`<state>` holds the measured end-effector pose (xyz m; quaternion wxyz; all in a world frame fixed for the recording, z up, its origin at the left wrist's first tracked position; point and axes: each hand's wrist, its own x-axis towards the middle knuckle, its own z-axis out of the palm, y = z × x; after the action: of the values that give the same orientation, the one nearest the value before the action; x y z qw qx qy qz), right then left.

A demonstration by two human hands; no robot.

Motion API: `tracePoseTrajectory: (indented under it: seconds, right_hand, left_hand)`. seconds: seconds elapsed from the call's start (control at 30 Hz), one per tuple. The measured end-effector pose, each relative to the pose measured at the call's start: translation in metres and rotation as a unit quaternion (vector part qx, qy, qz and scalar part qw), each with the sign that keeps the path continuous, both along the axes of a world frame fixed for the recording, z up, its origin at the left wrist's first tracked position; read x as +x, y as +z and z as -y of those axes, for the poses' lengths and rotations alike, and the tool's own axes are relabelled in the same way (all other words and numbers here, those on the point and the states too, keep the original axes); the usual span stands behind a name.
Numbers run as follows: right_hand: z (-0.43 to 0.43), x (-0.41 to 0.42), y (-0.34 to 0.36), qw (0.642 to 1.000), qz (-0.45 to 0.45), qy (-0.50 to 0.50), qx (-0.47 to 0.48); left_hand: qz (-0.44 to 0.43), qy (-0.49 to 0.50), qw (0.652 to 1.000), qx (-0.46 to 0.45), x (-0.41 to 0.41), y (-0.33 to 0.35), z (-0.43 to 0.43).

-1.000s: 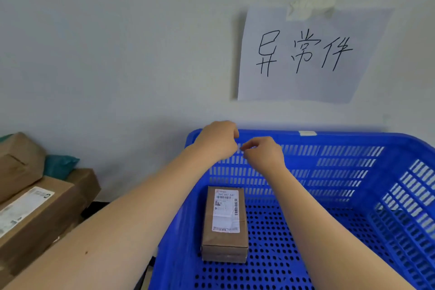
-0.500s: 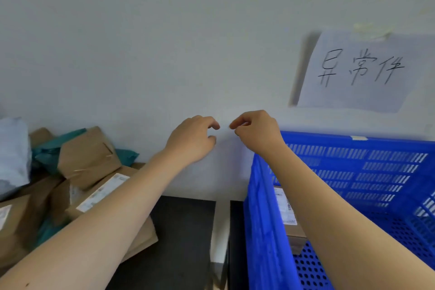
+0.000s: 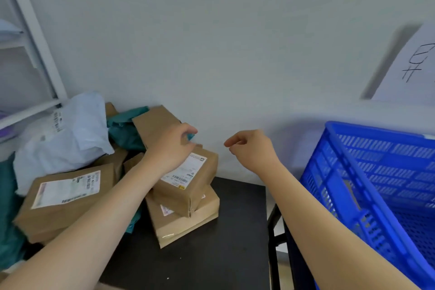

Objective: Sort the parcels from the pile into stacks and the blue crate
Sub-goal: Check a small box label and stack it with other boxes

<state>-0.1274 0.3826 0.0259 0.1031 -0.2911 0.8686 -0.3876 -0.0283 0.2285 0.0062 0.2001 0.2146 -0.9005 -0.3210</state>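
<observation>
The left hand [image 3: 170,150] has its fingers curled over the far end of a small labelled parcel [image 3: 190,179]. That parcel sits atop another brown parcel [image 3: 188,221] near the back edge of the bench [image 3: 211,261]. Whether the hand grips it cannot be told. The right hand [image 3: 253,152] hangs in the air, loosely curled, holding nothing. A white bag [image 3: 68,134] tops the pile at the bench's left side. The blue crate [image 3: 376,130] stands beyond the right edge.

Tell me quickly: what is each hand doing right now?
Left hand: fingers curled over the labelled box; grip cannot be told.
Right hand: loosely curled, holding nothing, open.
</observation>
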Motion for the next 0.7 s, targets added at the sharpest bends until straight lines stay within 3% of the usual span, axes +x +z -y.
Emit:
tracePoseTrajectory:
  seconds: [0.3, 0.53, 0.7]
  right_hand:
    - [0.034, 0.016, -0.068, 0.994, 0.105, -0.022, -0.015]
    - [0.054, -0.005, -0.107, 0.984, 0.171, -0.039, -0.033]
    - [0.081, -0.032, -0.109, 0.988, 0.127, -0.055, -0.071]
  left_hand:
    - [-0.025, 0.026, 0.998, 0.059, 0.019, -0.062, 0.032]
    - [0.039, 0.042, 0.996, 0.069, -0.004, -0.096, 0.057]
    - [-0.08, 0.133, 0.988, 0.005, -0.023, -0.096, 0.061]
